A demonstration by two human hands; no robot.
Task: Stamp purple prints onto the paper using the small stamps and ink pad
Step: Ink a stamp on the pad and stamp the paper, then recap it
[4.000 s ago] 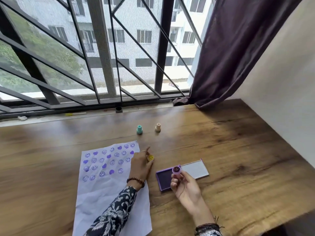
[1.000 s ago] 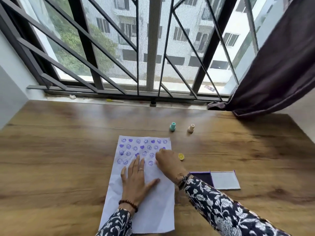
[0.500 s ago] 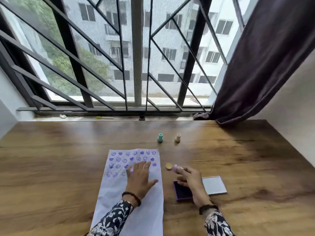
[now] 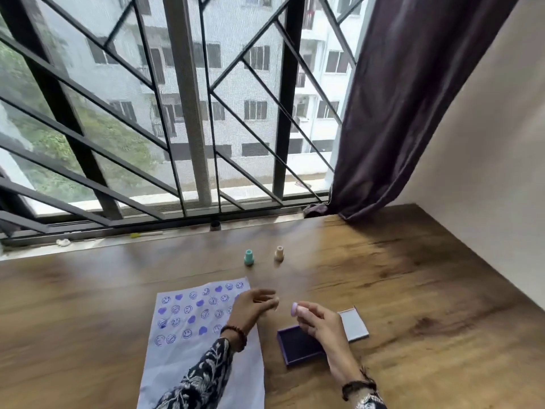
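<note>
Purple stamp (image 4: 295,309) pinched in right hand (image 4: 321,326) fingers; above ink pad (image 4: 298,345).

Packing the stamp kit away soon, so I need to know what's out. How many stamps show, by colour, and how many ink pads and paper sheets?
Teal stamp: 1
Beige stamp: 1
Lilac stamp, held in the right hand: 1
Ink pad, open: 1
Paper sheet: 1
Total: 5

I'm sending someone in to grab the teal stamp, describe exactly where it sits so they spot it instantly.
On the wooden table, look just beyond the far edge of the stamped paper, toward the window. Two small stamps stand upright side by side there; the teal stamp is the left one, blue-green, while its neighbour, the beige stamp, is pale.
</note>
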